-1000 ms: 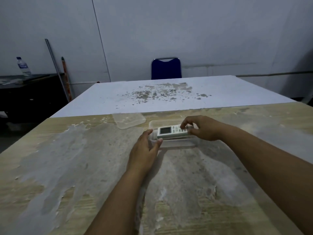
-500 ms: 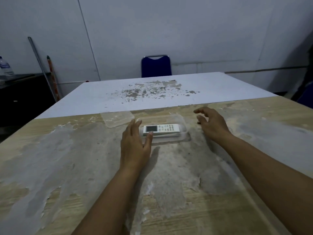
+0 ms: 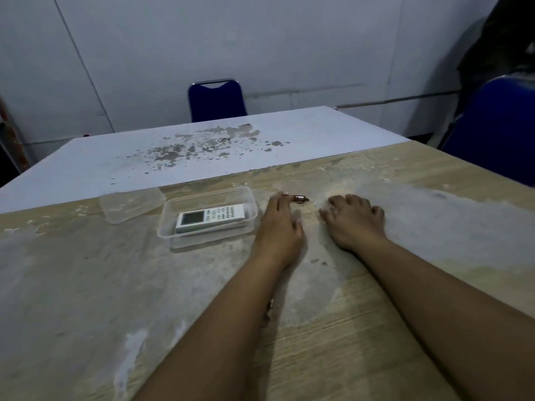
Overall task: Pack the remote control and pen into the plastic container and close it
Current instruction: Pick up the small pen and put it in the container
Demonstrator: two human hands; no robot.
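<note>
A: Where is the pen [image 3: 298, 197]?

B: On the counter [image 3: 86, 285], just right of the container [image 3: 179, 241], lying roughly left to right. The left hand [image 3: 279, 227] touches its near end with fingertips, not gripping. The right hand [image 3: 354, 221] rests loosely curled, holding nothing.

A: How would it handle?

B: Likely light, stiff, prone to rolling; pinch mid-barrel.

A: The remote [image 3: 210, 217]?

B: Inside the container, lengthwise, screen leftward. The lid [image 3: 131, 204] lies left, off.
</note>
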